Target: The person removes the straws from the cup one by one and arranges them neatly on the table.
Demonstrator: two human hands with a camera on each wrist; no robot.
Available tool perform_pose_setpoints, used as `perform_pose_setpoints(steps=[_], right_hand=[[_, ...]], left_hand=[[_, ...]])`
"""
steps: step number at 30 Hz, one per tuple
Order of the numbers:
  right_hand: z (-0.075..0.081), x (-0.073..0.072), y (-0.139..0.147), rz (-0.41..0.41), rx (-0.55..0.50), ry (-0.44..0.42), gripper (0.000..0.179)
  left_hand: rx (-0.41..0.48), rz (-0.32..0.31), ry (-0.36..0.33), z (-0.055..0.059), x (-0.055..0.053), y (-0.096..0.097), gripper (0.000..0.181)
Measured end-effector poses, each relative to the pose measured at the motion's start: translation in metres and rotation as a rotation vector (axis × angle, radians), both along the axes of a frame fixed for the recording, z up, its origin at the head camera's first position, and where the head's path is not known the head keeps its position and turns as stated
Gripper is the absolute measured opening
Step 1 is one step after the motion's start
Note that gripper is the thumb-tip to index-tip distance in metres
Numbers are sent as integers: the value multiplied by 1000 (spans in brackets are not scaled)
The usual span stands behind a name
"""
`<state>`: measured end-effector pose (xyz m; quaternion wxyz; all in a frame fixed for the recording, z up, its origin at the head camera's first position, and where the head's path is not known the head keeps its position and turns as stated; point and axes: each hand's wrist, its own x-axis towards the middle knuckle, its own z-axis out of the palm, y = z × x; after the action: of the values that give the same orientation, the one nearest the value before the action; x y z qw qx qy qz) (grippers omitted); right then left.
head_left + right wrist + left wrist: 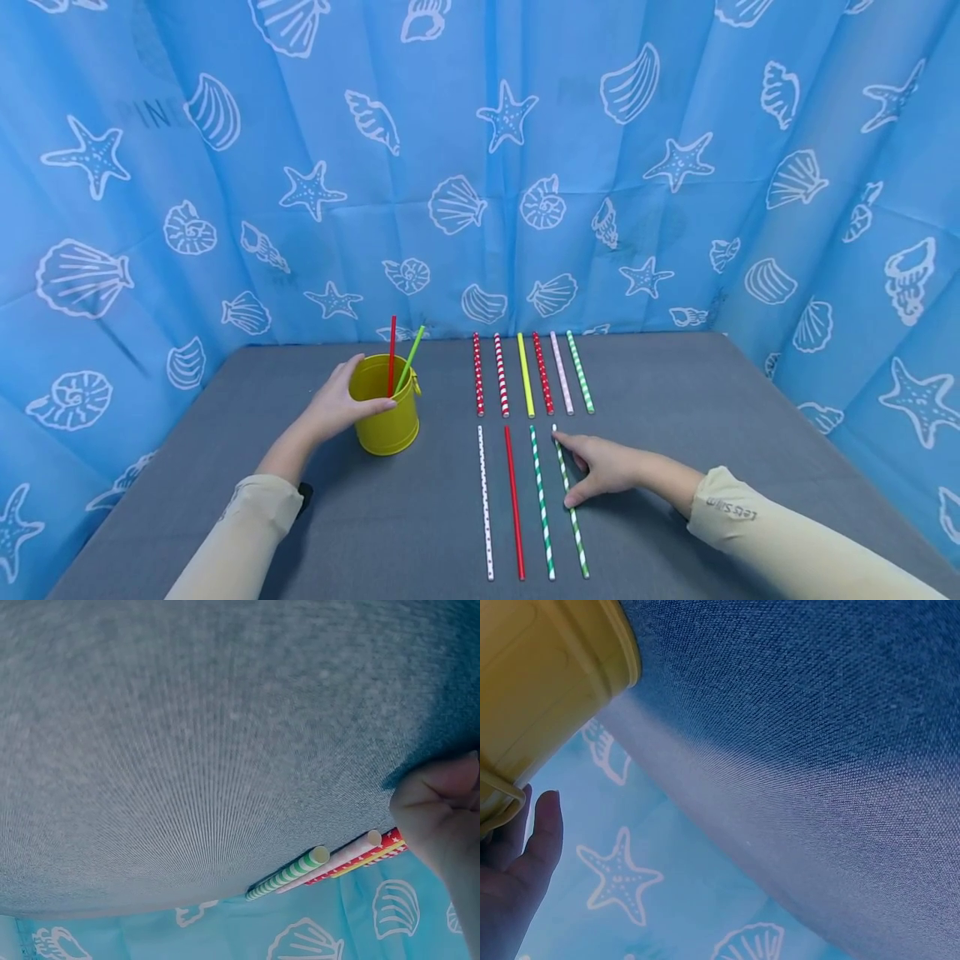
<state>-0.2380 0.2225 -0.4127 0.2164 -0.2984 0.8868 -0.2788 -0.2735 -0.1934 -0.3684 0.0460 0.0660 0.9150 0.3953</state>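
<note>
A yellow bucket [387, 427] stands on the left of the table, with a red straw [392, 354] and a light green straw [409, 362] leaning in it. My left hand [341, 402] holds its left side, thumb over the near rim and fingers round the far side. Fingers of that hand also show below the bucket in the left wrist view. My right hand [609, 467] is over a green-and-white striped straw [576, 535], the rightmost of the near row. Its index fingertip touches the straw near the far end; the thumb, spread apart, is beside its middle.
Left of that straw lie another green striped straw [541, 500], a red straw [514, 504] and a white dotted straw [485, 504]. Behind is a row of several shorter-looking straws, including a yellow straw [526, 375]. A blue shell-patterned curtain [465, 275] hangs behind the grey tabletop [420, 525].
</note>
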Motion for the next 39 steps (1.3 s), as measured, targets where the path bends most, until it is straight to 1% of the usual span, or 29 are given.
perform_pose_setpoints(steps=[3, 5, 6, 9, 12, 14, 16, 18, 19, 21, 23, 25, 27, 29, 32, 39], right_hand=[[0, -1, -2, -5, 10, 0, 103], [-5, -4, -1, 1, 0, 5, 104], [-8, -6, 0, -11, 0, -8, 106], [-34, -21, 11, 1, -10, 6, 111], [-63, -40, 22, 7, 7, 24, 113], [-73, -47, 26, 12, 0, 21, 112], [-76, -50, 29, 17, -5, 9, 110], [-69, -47, 28, 20, -34, -30, 108], [-60, -43, 26, 23, -24, -52, 106], [-35, -32, 19, 16, -33, -100, 104], [-5, -20, 9, 4, -46, -132, 99], [21, -10, -2, -9, -54, -123, 92], [37, -6, -12, -36, -93, -94, 86], [47, -7, -20, -60, -125, -52, 80], [55, -13, -33, -83, -190, -15, 75], [65, -26, -68, -170, -406, -58, 66]], left_hand=[[1, 7, -2, 0, 1, -1, 107], [-1, 7, 0, -1, 1, -2, 107], [0, 7, 0, -1, 1, -2, 107], [6, 8, -1, -1, 2, -3, 107], [8, 9, -1, -1, 3, -3, 107], [6, 11, 2, 0, 3, -3, 107], [3, 12, 3, 0, 4, -3, 106], [3, 13, 4, 0, 4, -3, 106], [4, 14, 5, 0, 4, -3, 106], [4, 14, 6, -1, 5, -3, 106], [1, 14, 11, -1, 5, -3, 106], [1, 15, 16, -2, 4, -3, 106], [1, 10, 20, -3, 3, -3, 106], [4, 8, 20, -4, 2, -2, 106], [7, 7, 18, -4, 1, -2, 106], [7, 5, 21, -2, 0, -1, 105]])
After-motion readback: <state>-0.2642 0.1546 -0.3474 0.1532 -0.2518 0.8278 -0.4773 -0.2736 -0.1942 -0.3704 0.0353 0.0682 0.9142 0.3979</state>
